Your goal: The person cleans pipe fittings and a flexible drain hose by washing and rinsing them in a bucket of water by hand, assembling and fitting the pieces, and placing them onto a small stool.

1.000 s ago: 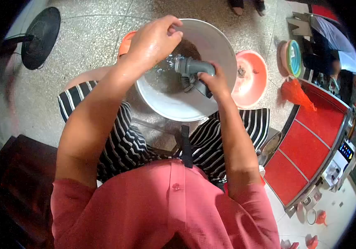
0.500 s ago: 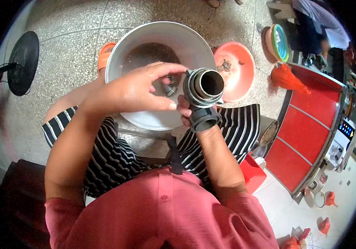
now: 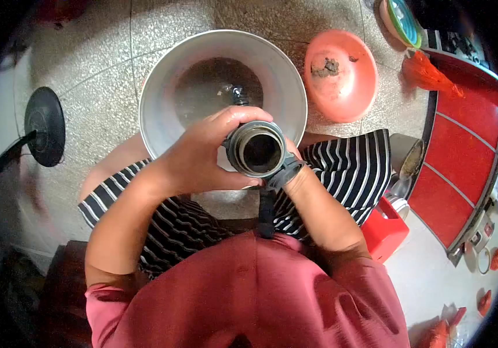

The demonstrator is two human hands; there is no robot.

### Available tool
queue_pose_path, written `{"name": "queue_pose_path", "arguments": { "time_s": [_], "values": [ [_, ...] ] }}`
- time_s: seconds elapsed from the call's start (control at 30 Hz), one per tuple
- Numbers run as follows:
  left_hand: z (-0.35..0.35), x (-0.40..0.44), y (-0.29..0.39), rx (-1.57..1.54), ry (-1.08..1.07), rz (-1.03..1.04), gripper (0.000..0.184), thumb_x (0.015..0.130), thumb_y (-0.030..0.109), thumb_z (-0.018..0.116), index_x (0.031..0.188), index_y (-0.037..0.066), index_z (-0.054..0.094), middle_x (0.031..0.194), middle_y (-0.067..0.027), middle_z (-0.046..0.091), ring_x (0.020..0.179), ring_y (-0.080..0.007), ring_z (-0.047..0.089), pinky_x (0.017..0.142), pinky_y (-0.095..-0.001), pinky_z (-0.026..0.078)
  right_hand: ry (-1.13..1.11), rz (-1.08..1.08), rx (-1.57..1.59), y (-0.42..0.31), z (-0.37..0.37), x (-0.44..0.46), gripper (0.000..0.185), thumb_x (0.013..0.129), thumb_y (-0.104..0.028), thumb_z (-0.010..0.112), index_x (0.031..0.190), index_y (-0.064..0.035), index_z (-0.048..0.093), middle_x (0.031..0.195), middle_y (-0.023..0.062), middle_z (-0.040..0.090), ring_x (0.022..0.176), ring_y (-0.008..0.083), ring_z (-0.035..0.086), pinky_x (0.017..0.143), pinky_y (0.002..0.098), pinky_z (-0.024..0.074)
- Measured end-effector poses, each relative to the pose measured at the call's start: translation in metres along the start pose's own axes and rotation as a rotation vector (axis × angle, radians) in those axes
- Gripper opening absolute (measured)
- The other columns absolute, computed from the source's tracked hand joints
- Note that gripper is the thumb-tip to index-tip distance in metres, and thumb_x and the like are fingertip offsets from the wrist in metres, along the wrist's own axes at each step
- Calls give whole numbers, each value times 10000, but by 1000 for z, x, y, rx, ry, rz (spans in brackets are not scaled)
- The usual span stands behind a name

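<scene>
A dark grey drain pipe fitting (image 3: 238, 152) is held up in front of me, its round open mouth facing up toward the camera. A short side outlet (image 3: 285, 174) sticks out at its lower right. My left hand (image 3: 202, 148) wraps the ring from the left, fingers over the far side and thumb along the near side. From the right, my right hand (image 3: 291, 149) supports the fitting; most of its fingers are hidden behind it. Just beyond stands a large pale basin (image 3: 157, 93) with murky water and a small dark shiny part (image 3: 238, 95) in it.
A pink basin (image 3: 353, 95) with grey debris (image 3: 325, 68) sits on the speckled floor. Red tiled cabinetry (image 3: 463, 145), an orange-red bag (image 3: 431, 72) and a red container (image 3: 385, 232) are at right. A black round base (image 3: 45, 124) stands at left.
My left hand has moved right and closed around the fitting's ring, which it was apart from or barely touching. The fitting has shifted left and nearer to me. The view has turned somewhat.
</scene>
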State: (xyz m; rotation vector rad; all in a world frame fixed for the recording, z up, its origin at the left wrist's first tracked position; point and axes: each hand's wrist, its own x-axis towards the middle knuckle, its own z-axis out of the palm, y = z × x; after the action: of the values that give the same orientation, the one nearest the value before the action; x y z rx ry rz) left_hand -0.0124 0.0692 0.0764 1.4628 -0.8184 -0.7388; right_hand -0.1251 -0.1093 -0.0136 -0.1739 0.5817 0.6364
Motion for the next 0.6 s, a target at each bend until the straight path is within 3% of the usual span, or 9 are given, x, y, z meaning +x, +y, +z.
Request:
{"name": "queue_pose_path", "arguments": {
  "time_s": [0.1,0.17,0.3,0.33,0.37,0.43,0.5,0.53,0.6],
  "values": [
    [2,5,1,101,90,-35,727,544,151,802,1158,30,431,1121,-127,505,1077,-260,492,928,-339,380,-40,-64,260,0,20,13,497,930,-428,282,1158,-35,484,1076,150,573,980,260,574,826,379,504],
    [1,7,3,211,146,-9,716,536,146,802,1137,33,429,1090,-127,511,1044,-261,509,903,-333,396,-70,-66,233,-1,6,19,499,934,-424,263,1160,-38,485,1100,141,562,1023,252,553,880,371,473],
    [-1,4,-2,247,293,-63,685,567,149,772,1146,43,421,1071,-105,512,1012,-220,517,897,-320,395,205,-134,309,-7,13,12,510,909,-460,329,1162,-45,483,1133,127,549,1064,266,520,924,467,396],
    [-2,3,-5,174,357,-125,671,573,141,761,1142,42,420,1066,-95,510,1003,-205,517,890,-315,397,610,-190,45,-12,69,-1,493,898,-472,358,1155,-73,488,1137,101,552,1049,255,523,899,486,386],
    [-3,2,-7,98,421,-188,657,579,133,751,1138,41,419,1060,-86,508,993,-189,516,884,-310,400,443,-239,105,-10,61,-2,475,856,-496,450,1108,-101,528,1069,78,582,963,218,560,829,475,416],
    [-13,1,1,-260,474,-434,662,621,126,707,1194,34,389,1108,-77,491,1028,-175,488,920,-312,368,373,-335,19,-11,57,-7,437,880,-458,431,1100,-91,514,1040,88,587,895,215,577,756,433,459],
    [-18,-4,-9,-529,576,-454,743,599,169,722,1234,40,359,1135,-81,485,1032,-192,491,935,-319,361,183,-424,-126,-14,64,-20,387,907,-396,406,1097,-71,495,1015,95,583,842,225,591,683,403,496],
    [-21,-6,-13,-585,561,-404,764,590,189,730,1240,46,354,1140,-84,485,1036,-199,492,934,-327,366,177,-470,-251,-15,67,-26,433,925,-381,365,1155,-27,460,1066,113,564,919,191,572,712,373,495],
    [-26,-6,-16,-700,524,-298,808,572,229,747,1252,60,344,1149,-90,484,1043,-214,496,933,-341,375,118,-556,-349,-15,74,-31,409,926,-345,379,1147,-9,458,1051,123,561,897,189,573,675,338,501]
  ]
}}
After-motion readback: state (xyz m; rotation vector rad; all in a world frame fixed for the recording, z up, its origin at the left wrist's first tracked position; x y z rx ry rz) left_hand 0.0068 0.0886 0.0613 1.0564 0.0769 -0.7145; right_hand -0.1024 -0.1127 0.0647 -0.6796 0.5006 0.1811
